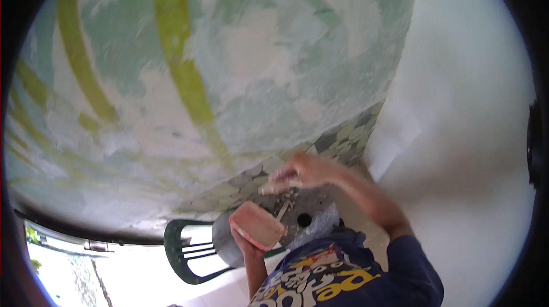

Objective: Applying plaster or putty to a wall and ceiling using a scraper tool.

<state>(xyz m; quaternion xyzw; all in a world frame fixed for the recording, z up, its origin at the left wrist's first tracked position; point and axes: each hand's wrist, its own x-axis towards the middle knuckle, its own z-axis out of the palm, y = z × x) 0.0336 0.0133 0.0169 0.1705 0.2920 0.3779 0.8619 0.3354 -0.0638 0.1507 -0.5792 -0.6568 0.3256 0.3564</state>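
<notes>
At lower centre, the pink tray (257, 226) gripped by the left hand (247, 246) could tip if the blurred right hand (301, 172), whose grip I cannot tell, knocks its rim.

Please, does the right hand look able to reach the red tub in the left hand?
Probably yes: the right hand is raised near the red tub, whose open top faces up, and no obstacle shows between them.

Plastic-looking tray (249, 235), matt patchy wall (246, 107), smooth plastic chair (173, 248)
</notes>
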